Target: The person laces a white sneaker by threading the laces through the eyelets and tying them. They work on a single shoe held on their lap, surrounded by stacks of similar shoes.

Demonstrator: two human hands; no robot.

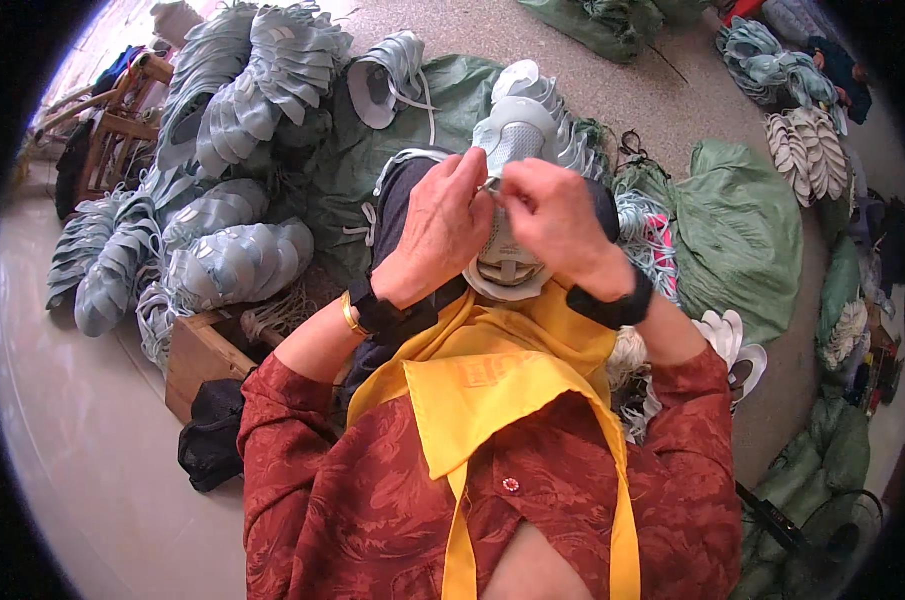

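A light grey shoe upper (520, 138) lies over my lap, its toe pointing away from me and its open heel end nearest my body. Above its middle my two hands meet almost fingertip to fingertip. My left hand (440, 230) is closed in a pinch, and my right hand (557, 215) is closed with its fingers curled. A small thin piece shows between the fingertips, too small to name. Just beyond, a row of pale shoe uppers (577, 150) leans together. The hands cover the lacing area of the upper.
Stacked pale blue uppers (237, 255) pile up at the left, beside a wooden box (202, 360). One upper with a loose lace (377, 90) rests on green sacking (452, 85). A green sack (742, 230) and more uppers (807, 155) lie at the right.
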